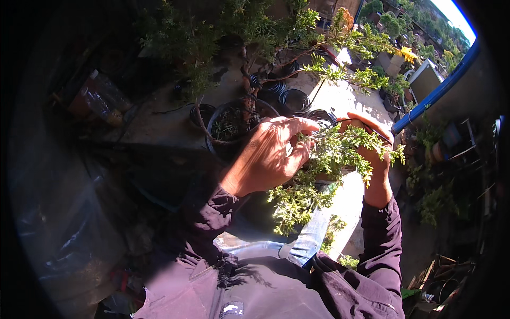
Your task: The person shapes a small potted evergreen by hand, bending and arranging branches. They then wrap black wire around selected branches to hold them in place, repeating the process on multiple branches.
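Left hand [268, 155]: bent fingers and thumb pinching the juniper branch [340, 154].
Right hand [375, 154]: fingers curled, partly behind foliage; whether pinching, cannot be told.
Juniper branch: between both hands, leafy sprays hanging below them.
Plant pot [211, 139]: round, dark, around the trunk [247, 101].
Wire coils [294, 110]: dark, beside the pot.

Hands counted: two, both bare, one left hand [265, 159] and one right hand [380, 162]; dark sleeves [383, 242], two. Ahead of the left hand, one tree [247, 101] in one round pot [211, 139], with at least three wire coils [294, 109] beside it. Far right: one blue pole [438, 97], plus several plants [392, 24], too small to count exactly.
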`<action>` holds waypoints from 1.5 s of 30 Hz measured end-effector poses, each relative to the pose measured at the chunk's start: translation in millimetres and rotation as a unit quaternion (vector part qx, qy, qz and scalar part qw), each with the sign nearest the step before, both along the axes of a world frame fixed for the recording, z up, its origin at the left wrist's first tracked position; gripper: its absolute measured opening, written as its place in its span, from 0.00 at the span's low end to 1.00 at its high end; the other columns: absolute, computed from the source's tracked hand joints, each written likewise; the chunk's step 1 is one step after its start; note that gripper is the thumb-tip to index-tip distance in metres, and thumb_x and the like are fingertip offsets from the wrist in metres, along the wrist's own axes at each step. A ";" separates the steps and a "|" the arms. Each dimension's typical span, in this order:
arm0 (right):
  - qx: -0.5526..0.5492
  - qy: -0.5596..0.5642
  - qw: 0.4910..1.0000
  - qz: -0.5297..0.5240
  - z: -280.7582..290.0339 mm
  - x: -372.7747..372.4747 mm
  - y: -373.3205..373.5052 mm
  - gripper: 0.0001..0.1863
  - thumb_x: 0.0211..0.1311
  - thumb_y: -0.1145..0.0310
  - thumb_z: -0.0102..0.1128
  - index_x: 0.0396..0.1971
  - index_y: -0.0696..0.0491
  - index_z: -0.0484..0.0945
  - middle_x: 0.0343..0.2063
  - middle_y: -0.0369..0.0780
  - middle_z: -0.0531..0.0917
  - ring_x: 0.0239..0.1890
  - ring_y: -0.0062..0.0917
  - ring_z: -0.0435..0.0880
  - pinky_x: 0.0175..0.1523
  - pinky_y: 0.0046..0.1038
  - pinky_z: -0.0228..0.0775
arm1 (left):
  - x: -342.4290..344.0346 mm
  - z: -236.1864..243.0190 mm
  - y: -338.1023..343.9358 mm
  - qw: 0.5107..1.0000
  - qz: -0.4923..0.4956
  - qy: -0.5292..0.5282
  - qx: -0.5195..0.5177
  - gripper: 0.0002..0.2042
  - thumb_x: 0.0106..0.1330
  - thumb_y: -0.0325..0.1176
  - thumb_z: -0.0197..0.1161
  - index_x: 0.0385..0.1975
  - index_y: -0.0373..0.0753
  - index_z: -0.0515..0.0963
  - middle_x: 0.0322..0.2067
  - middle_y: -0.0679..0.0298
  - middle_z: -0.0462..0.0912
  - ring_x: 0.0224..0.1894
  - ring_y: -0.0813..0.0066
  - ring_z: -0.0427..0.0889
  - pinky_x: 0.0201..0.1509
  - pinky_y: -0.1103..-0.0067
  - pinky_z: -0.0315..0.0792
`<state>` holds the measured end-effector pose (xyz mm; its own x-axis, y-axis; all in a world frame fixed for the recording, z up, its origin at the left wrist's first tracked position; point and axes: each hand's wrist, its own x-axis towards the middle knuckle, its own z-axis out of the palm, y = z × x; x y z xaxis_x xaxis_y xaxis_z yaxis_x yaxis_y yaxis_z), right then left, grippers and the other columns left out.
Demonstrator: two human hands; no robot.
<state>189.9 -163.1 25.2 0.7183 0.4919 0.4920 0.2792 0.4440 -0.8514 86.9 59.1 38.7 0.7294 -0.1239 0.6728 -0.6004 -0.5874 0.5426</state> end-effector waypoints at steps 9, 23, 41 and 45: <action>-0.030 0.067 0.995 -0.065 -0.7 -2.6 4.9 0.18 0.75 0.65 0.54 0.51 0.66 0.79 0.43 0.50 0.86 0.43 0.29 0.86 0.51 0.30 0.79 | -0.5 5.7 -1.2 0.983 -0.018 0.130 -0.131 0.06 0.66 0.31 0.66 0.37 0.36 0.80 0.32 0.59 0.85 0.36 0.63 0.86 0.42 0.73 0.76; 0.052 0.089 0.995 -0.010 -0.2 -8.5 1.0 0.18 0.74 0.67 0.54 0.53 0.67 0.77 0.45 0.55 0.85 0.46 0.36 0.87 0.55 0.36 0.79 | 0.8 3.2 0.7 0.987 -0.055 0.084 -0.123 0.05 0.67 0.28 0.65 0.37 0.35 0.77 0.33 0.60 0.84 0.34 0.68 0.85 0.39 0.74 0.76; -0.357 -0.653 0.642 -0.185 43.7 -96.0 -1.4 0.13 0.49 0.72 0.69 0.38 0.49 0.89 0.46 0.33 0.86 0.50 0.25 0.79 0.53 0.40 0.72 | 7.7 6.2 0.0 0.917 -0.106 0.232 -0.306 0.06 0.66 0.27 0.65 0.38 0.32 0.78 0.35 0.61 0.84 0.40 0.76 0.83 0.47 0.77 0.76; -0.283 -0.632 0.695 -0.193 -11.2 -74.3 -22.1 0.15 0.40 0.76 0.66 0.33 0.49 0.87 0.48 0.35 0.86 0.44 0.30 0.82 0.42 0.33 0.75 | 5.4 8.1 1.2 0.954 -0.085 0.185 -0.219 0.06 0.66 0.26 0.66 0.39 0.33 0.78 0.35 0.62 0.83 0.40 0.77 0.82 0.46 0.78 0.76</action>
